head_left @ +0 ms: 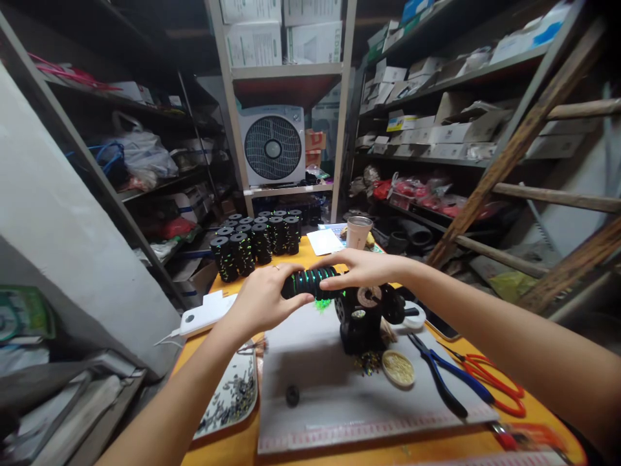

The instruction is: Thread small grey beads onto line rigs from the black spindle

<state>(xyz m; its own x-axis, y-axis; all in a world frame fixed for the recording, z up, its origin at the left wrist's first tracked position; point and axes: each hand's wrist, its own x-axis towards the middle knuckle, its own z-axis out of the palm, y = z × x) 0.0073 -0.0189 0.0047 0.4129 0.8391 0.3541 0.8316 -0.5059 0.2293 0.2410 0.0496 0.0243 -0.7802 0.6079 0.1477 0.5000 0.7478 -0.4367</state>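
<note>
My left hand (264, 294), with a ring on one finger, is wrapped round the left end of a black ribbed roll (310, 280) with bright green bits. My right hand (353, 266) grips its right end from above, thumb in front. The roll lies sideways above the table, just left of a small black machine (359, 327) with a round knob. Behind it stand several upright black rolls (261, 241) with holes in their tops. Loose green bits (323, 304) lie under the held roll. A small black ring (292, 395) rests on the white sheet (320, 362).
At left are a tray (228, 395) of dark small parts and a white power strip (206, 315). Pliers (439, 375), orange-handled scissors (495, 382) and a small dish (398, 369) lie at right. A cup (358, 233) stands behind; a wooden ladder (509, 149) leans right.
</note>
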